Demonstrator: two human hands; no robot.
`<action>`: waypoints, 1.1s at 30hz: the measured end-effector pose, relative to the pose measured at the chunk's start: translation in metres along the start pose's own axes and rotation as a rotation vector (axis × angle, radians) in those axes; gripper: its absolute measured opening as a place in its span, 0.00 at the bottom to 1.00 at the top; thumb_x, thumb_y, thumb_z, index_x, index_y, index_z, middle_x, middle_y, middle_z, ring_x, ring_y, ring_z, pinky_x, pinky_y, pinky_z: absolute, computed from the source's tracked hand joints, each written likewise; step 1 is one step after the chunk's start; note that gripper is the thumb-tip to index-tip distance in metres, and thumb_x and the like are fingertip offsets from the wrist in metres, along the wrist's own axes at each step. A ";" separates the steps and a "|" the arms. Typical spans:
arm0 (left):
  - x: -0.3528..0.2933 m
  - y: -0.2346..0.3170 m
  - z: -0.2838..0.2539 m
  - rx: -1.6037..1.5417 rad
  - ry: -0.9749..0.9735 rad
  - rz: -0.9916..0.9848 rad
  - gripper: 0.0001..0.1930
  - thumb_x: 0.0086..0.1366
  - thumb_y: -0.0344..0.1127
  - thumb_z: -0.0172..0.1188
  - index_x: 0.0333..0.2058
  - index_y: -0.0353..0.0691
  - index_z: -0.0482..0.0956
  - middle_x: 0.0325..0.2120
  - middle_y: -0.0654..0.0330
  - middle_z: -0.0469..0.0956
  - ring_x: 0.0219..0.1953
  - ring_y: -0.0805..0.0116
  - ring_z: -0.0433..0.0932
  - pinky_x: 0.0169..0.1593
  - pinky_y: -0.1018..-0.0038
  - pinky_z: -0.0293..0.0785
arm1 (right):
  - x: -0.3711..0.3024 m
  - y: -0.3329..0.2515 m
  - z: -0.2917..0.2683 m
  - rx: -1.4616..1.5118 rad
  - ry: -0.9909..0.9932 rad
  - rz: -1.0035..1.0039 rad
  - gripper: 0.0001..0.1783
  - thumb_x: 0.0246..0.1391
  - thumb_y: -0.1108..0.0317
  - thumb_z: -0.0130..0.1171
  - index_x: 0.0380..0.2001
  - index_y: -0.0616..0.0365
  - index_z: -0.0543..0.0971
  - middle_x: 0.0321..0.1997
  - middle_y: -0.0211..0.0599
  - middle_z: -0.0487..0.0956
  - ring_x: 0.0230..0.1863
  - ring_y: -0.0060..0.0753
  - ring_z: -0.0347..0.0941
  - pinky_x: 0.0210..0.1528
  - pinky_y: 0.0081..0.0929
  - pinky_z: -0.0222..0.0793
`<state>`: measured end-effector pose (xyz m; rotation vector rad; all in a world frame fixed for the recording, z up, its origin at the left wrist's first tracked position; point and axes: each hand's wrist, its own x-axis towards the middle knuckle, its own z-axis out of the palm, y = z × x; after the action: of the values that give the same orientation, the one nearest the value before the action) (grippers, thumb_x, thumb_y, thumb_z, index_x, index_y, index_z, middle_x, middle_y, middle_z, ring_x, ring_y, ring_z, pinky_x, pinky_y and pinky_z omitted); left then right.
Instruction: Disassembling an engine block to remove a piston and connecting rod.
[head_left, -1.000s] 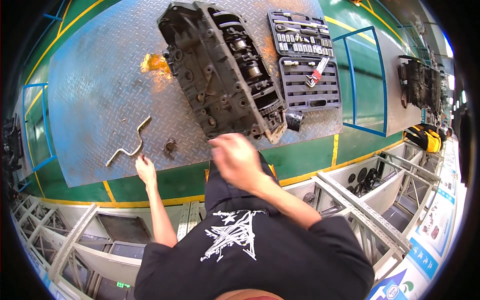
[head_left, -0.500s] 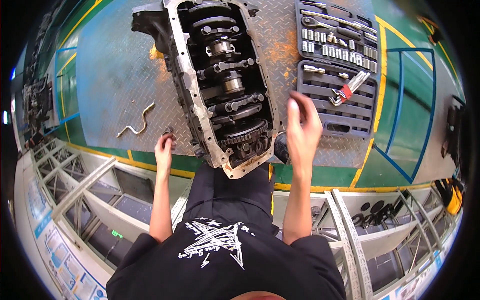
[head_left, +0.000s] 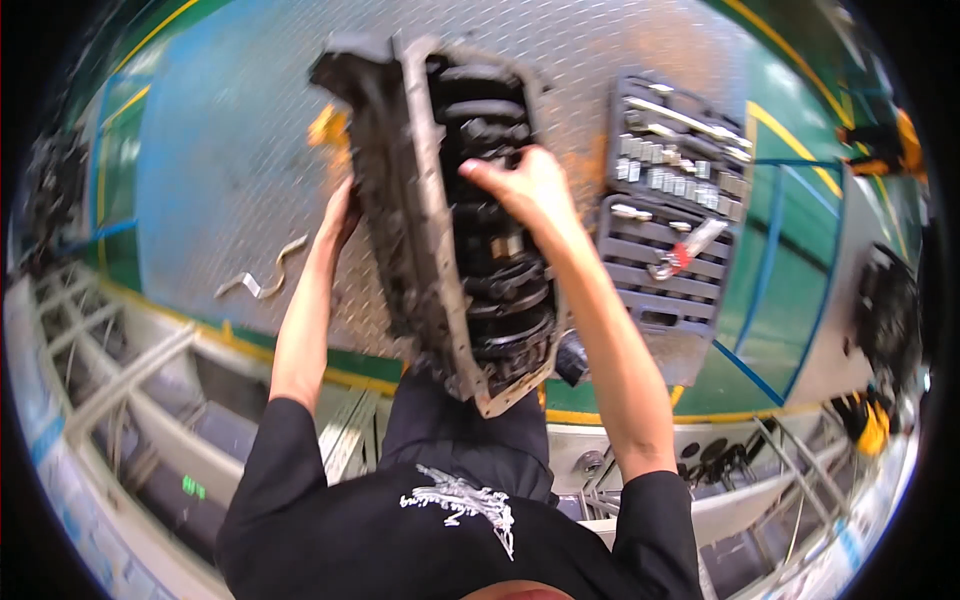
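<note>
An engine block (head_left: 430, 230) with its underside up stands on the metal tabletop, close in front of me. The crankshaft (head_left: 490, 215) and its bearing caps show inside the pale rim. My left hand (head_left: 343, 212) is against the block's outer left wall, its fingertips hidden behind that side. My right hand (head_left: 530, 192) reaches over the open underside and grips the block around its middle, thumb stretched to the left; the other fingers are partly hidden. Motion blurs the block, which looks tilted so that more of its left wall shows.
A bent metal tube (head_left: 262, 285) lies on the patterned plate table (head_left: 230, 130) at the left. To the right, an open socket set case (head_left: 660, 270) holds sockets, a ratchet and hex keys with a red holder (head_left: 682, 257). A dark rounded object (head_left: 572, 357) sits beside the block's near right corner.
Both hands have moved from the near sides of the block onto it. The block now shows more of its left wall. The whole view has shifted a little.
</note>
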<state>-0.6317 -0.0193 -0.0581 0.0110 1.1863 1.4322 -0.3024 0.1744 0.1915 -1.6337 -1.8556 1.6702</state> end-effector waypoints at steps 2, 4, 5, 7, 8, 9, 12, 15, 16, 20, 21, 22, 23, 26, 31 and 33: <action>0.015 -0.015 0.004 -0.084 0.131 -0.097 0.23 0.75 0.44 0.49 0.61 0.34 0.70 0.57 0.53 0.75 0.57 0.58 0.76 0.64 0.62 0.71 | -0.004 -0.007 -0.005 0.020 0.015 -0.027 0.37 0.35 0.45 0.76 0.38 0.72 0.82 0.36 0.55 0.84 0.39 0.44 0.83 0.45 0.37 0.77; 0.023 -0.027 0.006 -0.106 -0.020 -0.103 0.23 0.75 0.44 0.44 0.62 0.40 0.71 0.54 0.58 0.77 0.52 0.62 0.78 0.56 0.64 0.76 | -0.005 -0.013 -0.006 -0.150 0.083 0.003 0.39 0.33 0.47 0.76 0.45 0.66 0.80 0.45 0.60 0.81 0.52 0.54 0.79 0.54 0.43 0.74; 0.023 -0.031 0.005 -0.094 0.028 -0.089 0.27 0.74 0.50 0.43 0.63 0.41 0.69 0.57 0.56 0.76 0.55 0.58 0.76 0.60 0.60 0.74 | -0.005 -0.015 -0.006 -0.078 0.042 0.019 0.42 0.34 0.45 0.77 0.46 0.68 0.78 0.46 0.60 0.81 0.53 0.56 0.77 0.56 0.42 0.73; 0.023 -0.037 0.002 -0.177 -0.049 -0.216 0.30 0.72 0.54 0.43 0.63 0.40 0.69 0.59 0.54 0.74 0.59 0.54 0.74 0.63 0.55 0.70 | -0.006 -0.018 -0.003 -0.168 0.101 0.065 0.42 0.36 0.43 0.77 0.40 0.75 0.78 0.44 0.64 0.81 0.50 0.59 0.79 0.54 0.43 0.75; 0.024 -0.039 -0.001 -0.236 -0.005 -0.281 0.30 0.72 0.53 0.44 0.64 0.38 0.68 0.61 0.53 0.72 0.61 0.53 0.72 0.65 0.54 0.69 | -0.005 -0.018 0.000 -0.236 0.105 0.065 0.41 0.37 0.43 0.77 0.42 0.73 0.79 0.43 0.62 0.82 0.48 0.56 0.80 0.52 0.41 0.75; 0.024 -0.040 -0.004 -0.201 -0.085 -0.225 0.30 0.71 0.53 0.44 0.63 0.39 0.69 0.61 0.53 0.73 0.60 0.53 0.73 0.65 0.54 0.69 | -0.004 -0.018 0.003 -0.288 0.116 0.062 0.41 0.37 0.43 0.77 0.40 0.73 0.79 0.42 0.62 0.82 0.47 0.56 0.81 0.51 0.42 0.75; 0.027 -0.044 -0.009 -0.178 -0.112 -0.237 0.29 0.70 0.54 0.46 0.61 0.40 0.72 0.59 0.53 0.74 0.59 0.53 0.74 0.63 0.53 0.70 | -0.001 -0.014 0.010 -0.338 0.151 0.058 0.41 0.38 0.42 0.77 0.37 0.74 0.79 0.38 0.63 0.82 0.45 0.56 0.81 0.48 0.43 0.75; 0.030 -0.050 -0.007 -0.234 -0.158 -0.290 0.31 0.71 0.59 0.47 0.61 0.41 0.72 0.58 0.55 0.75 0.59 0.53 0.74 0.63 0.53 0.71 | -0.002 -0.013 0.014 -0.401 0.215 0.022 0.39 0.38 0.42 0.77 0.35 0.73 0.80 0.36 0.63 0.82 0.43 0.57 0.81 0.47 0.44 0.75; 0.031 -0.051 -0.005 -0.219 -0.115 -0.284 0.32 0.71 0.60 0.47 0.62 0.42 0.71 0.59 0.56 0.75 0.59 0.53 0.73 0.63 0.53 0.71 | -0.003 -0.013 0.015 -0.415 0.240 0.016 0.39 0.39 0.42 0.77 0.35 0.73 0.80 0.36 0.62 0.82 0.43 0.57 0.81 0.47 0.44 0.75; 0.028 -0.056 0.000 -0.279 -0.130 -0.254 0.32 0.71 0.60 0.50 0.64 0.42 0.68 0.60 0.56 0.73 0.59 0.53 0.73 0.64 0.52 0.70 | -0.004 -0.021 0.013 -0.449 0.223 0.021 0.38 0.38 0.43 0.77 0.33 0.74 0.80 0.35 0.60 0.82 0.41 0.54 0.82 0.45 0.43 0.76; 0.027 -0.059 0.001 -0.300 -0.148 -0.250 0.32 0.71 0.59 0.50 0.64 0.42 0.69 0.60 0.56 0.73 0.59 0.53 0.73 0.64 0.52 0.70 | -0.003 -0.023 0.011 -0.431 0.194 0.040 0.38 0.38 0.43 0.78 0.32 0.74 0.80 0.34 0.60 0.82 0.41 0.53 0.82 0.45 0.43 0.76; 0.027 -0.059 0.001 -0.318 -0.138 -0.260 0.32 0.71 0.59 0.51 0.64 0.42 0.69 0.60 0.56 0.73 0.59 0.53 0.73 0.64 0.52 0.70 | -0.002 -0.025 0.010 -0.429 0.201 0.078 0.37 0.38 0.43 0.78 0.32 0.74 0.81 0.34 0.59 0.83 0.40 0.52 0.82 0.44 0.42 0.76; 0.027 -0.061 0.001 -0.307 -0.112 -0.250 0.32 0.71 0.60 0.51 0.64 0.42 0.69 0.60 0.55 0.73 0.59 0.52 0.73 0.64 0.53 0.70 | -0.001 -0.027 0.008 -0.425 0.175 0.097 0.37 0.37 0.45 0.79 0.31 0.74 0.81 0.33 0.59 0.83 0.39 0.51 0.82 0.44 0.41 0.76; 0.028 -0.064 0.002 -0.337 -0.121 -0.229 0.33 0.70 0.60 0.50 0.63 0.41 0.69 0.60 0.54 0.73 0.59 0.53 0.74 0.64 0.52 0.71 | 0.002 -0.030 0.006 -0.477 0.122 0.103 0.39 0.35 0.47 0.80 0.38 0.74 0.79 0.42 0.63 0.82 0.48 0.58 0.80 0.50 0.42 0.76; 0.027 -0.063 0.015 -0.339 -0.135 -0.243 0.36 0.70 0.64 0.47 0.64 0.41 0.69 0.60 0.53 0.73 0.59 0.51 0.73 0.63 0.50 0.71 | 0.007 -0.035 0.004 -0.464 0.099 0.178 0.36 0.34 0.44 0.82 0.29 0.70 0.80 0.33 0.54 0.83 0.37 0.46 0.81 0.41 0.39 0.75; 0.023 -0.060 0.022 -0.334 -0.060 -0.242 0.36 0.69 0.65 0.47 0.64 0.41 0.69 0.61 0.53 0.72 0.59 0.50 0.73 0.63 0.50 0.71 | 0.010 -0.036 0.003 -0.457 0.080 0.190 0.36 0.34 0.44 0.82 0.29 0.70 0.80 0.34 0.53 0.83 0.37 0.46 0.82 0.41 0.38 0.76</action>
<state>-0.5809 -0.0023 -0.0998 -0.3095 0.8562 1.3871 -0.3300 0.1877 0.2138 -2.0704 -2.2193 1.2741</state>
